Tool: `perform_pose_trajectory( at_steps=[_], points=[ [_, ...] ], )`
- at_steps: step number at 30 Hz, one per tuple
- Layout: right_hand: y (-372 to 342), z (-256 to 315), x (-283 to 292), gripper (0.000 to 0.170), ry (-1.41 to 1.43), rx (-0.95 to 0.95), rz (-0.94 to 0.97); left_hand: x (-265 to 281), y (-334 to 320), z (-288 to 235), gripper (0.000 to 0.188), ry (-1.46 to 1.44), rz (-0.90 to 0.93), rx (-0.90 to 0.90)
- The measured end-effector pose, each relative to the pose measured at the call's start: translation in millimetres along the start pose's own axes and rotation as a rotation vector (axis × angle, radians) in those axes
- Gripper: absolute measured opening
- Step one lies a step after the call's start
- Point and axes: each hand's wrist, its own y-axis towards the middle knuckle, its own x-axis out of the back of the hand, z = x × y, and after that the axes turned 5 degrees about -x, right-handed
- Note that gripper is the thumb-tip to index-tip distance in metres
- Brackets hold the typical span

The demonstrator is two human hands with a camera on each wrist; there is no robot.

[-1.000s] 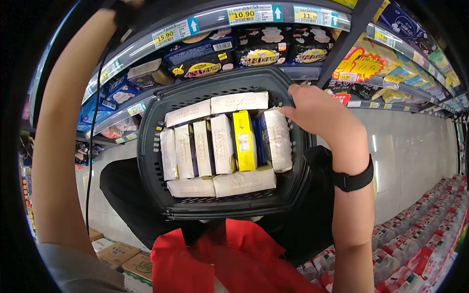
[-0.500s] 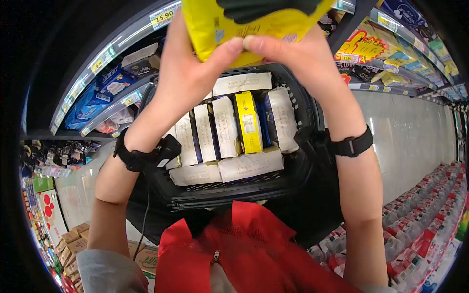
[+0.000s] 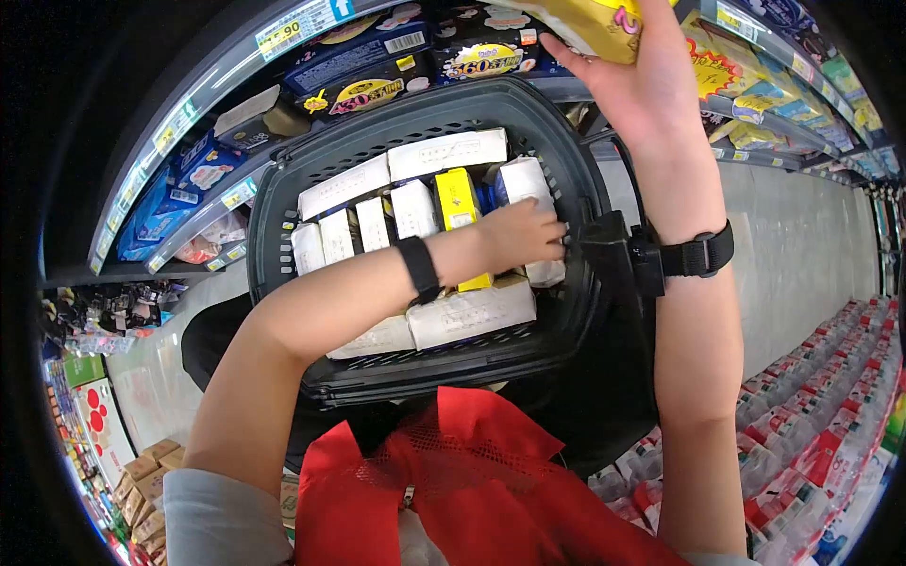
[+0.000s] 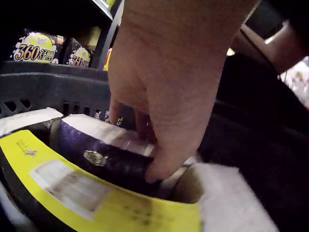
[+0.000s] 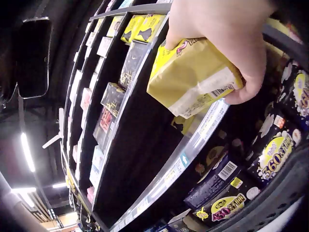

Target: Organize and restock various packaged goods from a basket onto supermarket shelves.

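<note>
Left hand (image 3: 519, 234) pinches the white pack (image 3: 522, 181), long axis 12-to-6; right hand (image 3: 651, 99), toward 1 o'clock, grips the gold pack (image 5: 193, 72)

head view from above, left-wrist view close in, both on the basket (image 3: 444, 113), right-wrist view along the shelves (image 5: 181, 164)

Glowing ceiling tubes (image 5: 27, 152), glare on floor (image 3: 793, 255), dim left wrist view, fisheye head view, black corners

The black pack (image 3: 486, 62) just left of the right fingers (image 3: 572, 62) says 360. Farther left, a dark pack (image 3: 366, 96) says 430. Past that, a price tag (image 3: 283, 36) ends in 90.
</note>
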Motion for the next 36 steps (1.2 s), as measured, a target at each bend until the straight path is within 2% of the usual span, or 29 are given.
perform_pose_trajectory(
  at_steps=[2, 4, 5, 6, 8, 10, 12, 14, 16, 17, 19, 20, 22, 23, 25, 26, 28, 29, 32, 36],
  points=[
    [1, -3, 2, 0.038, 0.002, -0.008, 0.025, -8, 2, 11, 0.033, 0.076, -0.027, 0.027],
    [1, -4, 0, 0.037, 0.015, -0.030, 0.067, -3, -1, 17, 0.032, 0.296, 0.019, -0.039],
    [0, -4, -1, 0.037, 0.017, -0.028, 0.063, 0, -4, 17, 0.025, 0.235, -0.089, -0.035],
    [-2, -4, -4, 0.037, 0.045, -0.043, 0.060, 4, -5, 20, 0.025, 0.234, -0.087, -0.039],
    [-4, -4, -3, 0.037, 0.068, -0.065, 0.055, 12, -4, 31, 0.020, 0.278, 0.065, -0.177],
    [-3, -5, -1, 0.038, 0.062, -0.038, 0.082, 20, -11, 35, 0.015, 0.304, 0.030, -0.201],
    [-5, -5, -2, 0.038, 0.060, -0.034, 0.080, 23, -18, 36, 0.014, 0.327, 0.079, -0.178],
    [-5, -4, -3, 0.038, 0.057, -0.025, 0.090, 16, -22, 35, 0.012, 0.273, 0.060, -0.180],
    [-5, -5, -2, 0.037, 0.046, -0.048, 0.106, 6, -27, 30, 0.009, 0.042, -0.054, -0.070],
    [-6, -5, -1, 0.037, 0.045, -0.051, 0.108, 1, -32, 27, 0.009, 0.042, -0.055, -0.067],
    [-8, -5, -2, 0.037, 0.061, -0.046, 0.079, 3, -41, 18, 0.018, -0.164, 0.033, 0.067],
    [-8, -5, -2, 0.037, 0.063, -0.045, 0.080, 4, -45, 16, 0.018, -0.163, 0.034, 0.067],
    [-8, -6, 0, 0.038, 0.070, -0.059, 0.065, 8, -52, 13, 0.036, -0.336, 0.174, 0.160],
    [-8, -6, -1, 0.038, 0.073, -0.058, 0.069, 10, -56, 10, 0.036, -0.333, 0.176, 0.163],
    [-8, -5, -1, 0.039, 0.073, -0.059, 0.071, 9, -64, 4, 0.058, -0.188, 0.031, 0.180],
    [-8, -5, -1, 0.039, 0.075, -0.059, 0.071, 7, -64, 1, 0.058, -0.188, 0.032, 0.179],
    [-11, -2, -5, 0.040, 0.015, -0.067, 0.056, 1, -62, -4, 0.073, -0.086, -0.001, 0.481],
    [-11, -2, -6, 0.040, 0.016, -0.068, 0.056, -2, -59, -1, 0.080, -0.084, 0.030, 0.469],
    [-11, -4, -10, 0.041, -0.011, -0.079, 0.056, -14, -42, -10, 0.084, -0.081, 0.050, 0.556],
    [-7, -11, -13, 0.042, 0.035, -0.097, 0.115, -13, -38, -7, 0.087, -0.100, 0.056, 0.524]
  ],
)
